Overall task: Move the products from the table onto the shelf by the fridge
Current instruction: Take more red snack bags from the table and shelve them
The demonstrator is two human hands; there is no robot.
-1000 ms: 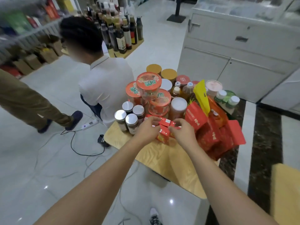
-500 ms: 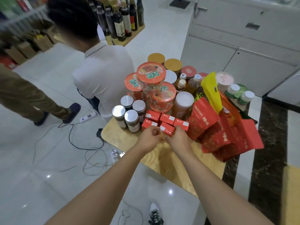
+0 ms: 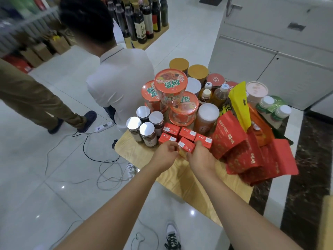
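Several small red boxes (image 3: 187, 133) lie in a cluster near the front of the light wooden table (image 3: 189, 183). My left hand (image 3: 164, 153) and my right hand (image 3: 201, 156) meet at the nearest red box (image 3: 186, 146) and pinch it from either side with curled fingers. Behind the boxes stand silver-lidded jars (image 3: 147, 131), stacked orange noodle bowls (image 3: 170, 85), drink bottles (image 3: 219, 96) and round tubs. Red pouches (image 3: 232, 136) and a yellow pouch (image 3: 239, 103) lean to the right of my right hand.
A person in a white shirt (image 3: 122, 80) crouches just left of the table. Another person's legs (image 3: 36, 101) stand further left. Cables (image 3: 100, 159) and a power strip (image 3: 104, 126) lie on the tiled floor. A white cabinet (image 3: 270, 62) is behind; sauce bottles (image 3: 144, 20) stand at the back.
The red boxes that my hands held up a second ago now lie on the table. Both hands have drawn back to the nearest box.
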